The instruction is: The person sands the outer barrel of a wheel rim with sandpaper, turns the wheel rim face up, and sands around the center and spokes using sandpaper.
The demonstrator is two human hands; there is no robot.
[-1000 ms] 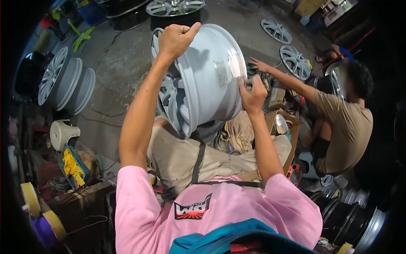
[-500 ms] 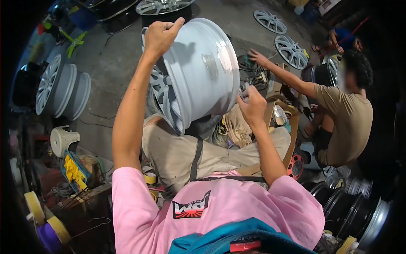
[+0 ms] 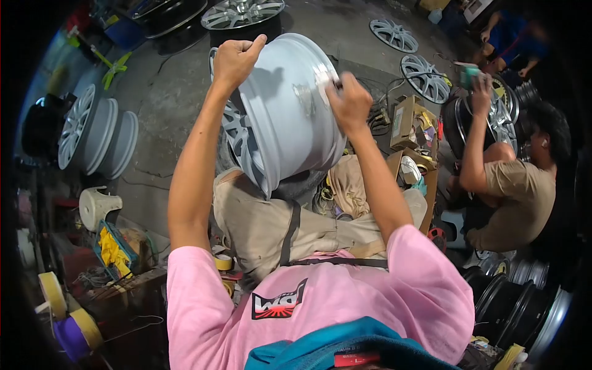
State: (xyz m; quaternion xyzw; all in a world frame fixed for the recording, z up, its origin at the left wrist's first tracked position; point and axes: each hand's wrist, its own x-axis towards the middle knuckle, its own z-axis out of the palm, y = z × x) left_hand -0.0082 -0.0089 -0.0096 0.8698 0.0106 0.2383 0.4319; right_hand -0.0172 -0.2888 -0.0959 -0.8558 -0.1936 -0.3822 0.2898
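Observation:
A grey wheel rim stands tilted in front of me above my knees, its spoked face turned left. My left hand grips the rim's upper left edge, thumb pointing right. My right hand is closed at the rim's right edge, beside a shiny whitish patch on the barrel. Whatever its fingers hold is small and blurred. A rougher grey patch shows on the barrel left of that hand. Part of a dark tire shows beneath the rim.
At the right a co-worker in a tan shirt holds a green object near another wheel. Grey rims stand at the left. An open cardboard box and a white stool flank me. Another person sits at the upper right.
My right hand has moved up along the rim's right edge. The rim shifted left in view, then stayed nearly still. The co-worker's arm has swung from the floor items to the wheel at right.

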